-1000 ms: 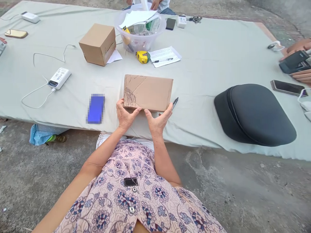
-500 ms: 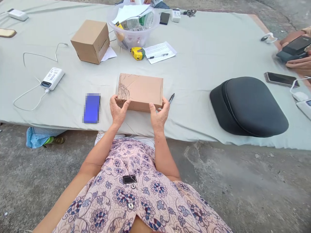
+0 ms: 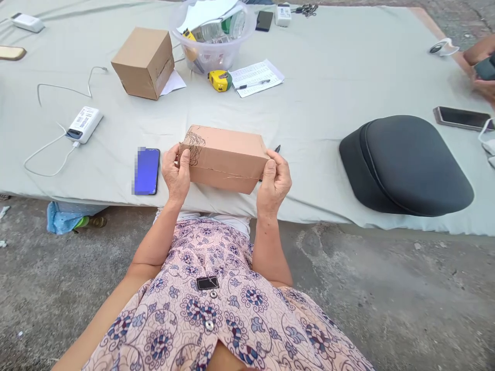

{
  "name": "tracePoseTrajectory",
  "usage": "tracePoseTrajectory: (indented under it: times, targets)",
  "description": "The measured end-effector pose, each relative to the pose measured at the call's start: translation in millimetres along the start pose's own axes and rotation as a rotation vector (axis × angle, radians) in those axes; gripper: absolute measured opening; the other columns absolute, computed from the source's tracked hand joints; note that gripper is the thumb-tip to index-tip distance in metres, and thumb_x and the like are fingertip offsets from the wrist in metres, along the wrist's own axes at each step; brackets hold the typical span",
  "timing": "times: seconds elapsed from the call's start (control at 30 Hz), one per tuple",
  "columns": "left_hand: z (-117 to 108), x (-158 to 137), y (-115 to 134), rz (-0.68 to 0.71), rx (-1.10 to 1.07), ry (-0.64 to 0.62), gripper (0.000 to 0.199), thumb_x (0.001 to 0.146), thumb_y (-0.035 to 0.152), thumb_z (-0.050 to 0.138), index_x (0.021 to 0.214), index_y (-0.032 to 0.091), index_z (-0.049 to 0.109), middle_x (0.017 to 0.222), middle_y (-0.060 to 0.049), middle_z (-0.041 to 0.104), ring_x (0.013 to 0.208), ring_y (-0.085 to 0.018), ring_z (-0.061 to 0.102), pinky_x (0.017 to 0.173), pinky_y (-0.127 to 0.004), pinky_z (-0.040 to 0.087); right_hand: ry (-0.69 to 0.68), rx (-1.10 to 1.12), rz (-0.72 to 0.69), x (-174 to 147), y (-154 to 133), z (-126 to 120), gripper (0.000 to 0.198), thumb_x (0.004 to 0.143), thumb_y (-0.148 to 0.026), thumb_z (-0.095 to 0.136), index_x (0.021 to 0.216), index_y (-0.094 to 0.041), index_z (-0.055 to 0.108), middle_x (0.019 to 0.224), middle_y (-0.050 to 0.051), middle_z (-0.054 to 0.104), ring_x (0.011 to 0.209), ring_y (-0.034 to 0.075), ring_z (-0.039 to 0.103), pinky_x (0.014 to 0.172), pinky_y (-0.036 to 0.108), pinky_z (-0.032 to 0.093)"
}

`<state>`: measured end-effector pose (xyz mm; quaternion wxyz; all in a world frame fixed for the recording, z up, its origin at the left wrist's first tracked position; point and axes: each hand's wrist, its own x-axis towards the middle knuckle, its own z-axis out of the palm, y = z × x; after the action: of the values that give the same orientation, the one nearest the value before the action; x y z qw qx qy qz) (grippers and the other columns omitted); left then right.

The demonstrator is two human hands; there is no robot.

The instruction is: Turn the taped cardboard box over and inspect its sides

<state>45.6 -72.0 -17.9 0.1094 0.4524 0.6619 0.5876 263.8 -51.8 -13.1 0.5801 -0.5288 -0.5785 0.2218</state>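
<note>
A brown cardboard box [image 3: 228, 147] with black pen scribbles on its left end is held between my two hands, its front side tilted up toward me. My left hand [image 3: 177, 172] grips the left end, thumb on the front face. At the right end my right hand [image 3: 274, 185] is closed on the corner, thumb on the front and fingers behind. A black marker [image 3: 277, 149] lies on the cloth just beyond my right hand, partly hidden. Left of the box lies a phone [image 3: 147, 171] with a blue screen.
A black rounded case [image 3: 410, 165] stands at right, near another phone [image 3: 462, 117]. Farther back are a second cardboard box [image 3: 143, 62], a tape measure [image 3: 219, 81], a notepad with a pen [image 3: 257, 78] and a plastic basin [image 3: 216, 54]. A white power bank [image 3: 85, 124] with a cable lies at left.
The box has tipped so more of its front face shows, and its right end has come nearer me. My hands have shifted to its ends and moved farther apart.
</note>
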Motion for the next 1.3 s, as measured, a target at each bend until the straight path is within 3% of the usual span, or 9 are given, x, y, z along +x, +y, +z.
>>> tracePoseTrajectory:
  times: [0.13,0.27,0.43,0.6,0.77,0.87,1.0,1.17,1.3]
  targets:
    - [-0.8,1.8,11.5,0.003,0.023,-0.022,0.060,0.088,0.075,0.047,0.105,0.020,0.063,0.099,-0.006,0.064,0.089,-0.017,0.060,0.083,-0.032,0.048,0.040,0.017,-0.037,5.0,-2.6,0.0,0.036,0.100,-0.048,0.043,0.110,-0.023,0.068,0.112,0.005,0.070,0.107,0.020,0.065,0.096,0.038,0.052]
    - [1.9,1.9,16.0,-0.005,0.131,-0.022,0.057,0.087,0.075,0.050,0.100,0.020,0.059,0.098,-0.006,0.062,0.093,-0.020,0.058,0.086,-0.034,0.047,0.070,0.005,-0.058,7.1,-2.5,3.2,0.033,0.100,-0.047,0.045,0.103,-0.023,0.067,0.105,0.004,0.070,0.096,0.017,0.065,0.087,0.033,0.052]
    - [3.0,-0.5,19.0,-0.002,0.242,-0.032,0.055,0.085,0.070,0.058,0.110,0.021,0.057,0.104,-0.008,0.061,0.102,-0.024,0.057,0.092,-0.037,0.046,0.064,0.002,-0.032,4.5,-3.1,5.2,0.031,0.097,-0.050,0.049,0.099,-0.023,0.063,0.093,0.001,0.066,0.081,0.014,0.063,0.076,0.029,0.052]
    - [3.8,1.7,25.2,0.037,0.276,-0.069,0.056,0.090,0.062,0.055,0.133,0.026,0.052,0.118,-0.010,0.061,0.113,-0.026,0.057,0.100,-0.041,0.045,0.056,-0.027,-0.010,7.1,-2.7,4.4,0.033,0.097,-0.052,0.048,0.101,-0.023,0.064,0.092,0.001,0.066,0.082,0.014,0.063,0.077,0.030,0.052]
    - [6.4,10.2,13.7,0.057,0.220,-0.093,0.062,0.090,0.067,0.053,0.136,0.025,0.053,0.121,-0.011,0.062,0.115,-0.026,0.058,0.101,-0.041,0.046,-0.016,0.020,0.013,7.3,7.7,8.2,0.034,0.097,-0.050,0.049,0.118,-0.027,0.062,0.113,0.005,0.067,0.098,0.017,0.064,0.089,0.035,0.054]
    - [7.5,10.1,-2.8,-0.005,0.127,-0.150,0.070,0.084,0.070,0.061,0.136,0.023,0.053,0.122,-0.012,0.064,0.109,-0.024,0.061,0.095,-0.038,0.050,-0.082,0.052,0.056,1.6,20.4,15.2,0.041,0.093,-0.048,0.054,0.130,-0.030,0.057,0.128,0.007,0.063,0.108,0.020,0.062,0.092,0.038,0.055]
    - [7.0,3.4,-13.2,-0.056,0.062,-0.133,0.066,0.082,0.067,0.065,0.129,0.021,0.059,0.126,-0.013,0.064,0.112,-0.024,0.062,0.093,-0.036,0.051,-0.084,0.077,0.094,-6.4,29.0,21.0,0.047,0.091,-0.046,0.057,0.134,-0.030,0.053,0.129,0.008,0.061,0.109,0.021,0.063,0.090,0.039,0.057]
    - [-3.6,-0.1,5.2,0.009,0.012,-0.083,0.051,0.089,0.056,0.062,0.124,0.020,0.061,0.121,-0.011,0.068,0.109,-0.022,0.064,0.089,-0.034,0.052,-0.014,0.096,0.057,-7.2,15.3,10.0,0.047,0.091,-0.051,0.059,0.133,-0.030,0.052,0.113,0.007,0.063,0.103,0.020,0.064,0.085,0.037,0.059]
    - [-14.3,-0.8,21.0,0.020,-0.025,-0.075,0.044,0.092,0.051,0.058,0.122,0.020,0.060,0.120,-0.010,0.068,0.101,-0.019,0.065,0.079,-0.029,0.052,0.001,0.129,-0.007,-4.9,-0.7,-2.2,0.044,0.092,-0.046,0.057,0.134,-0.031,0.051,0.115,0.007,0.063,0.103,0.019,0.065,0.085,0.036,0.059]
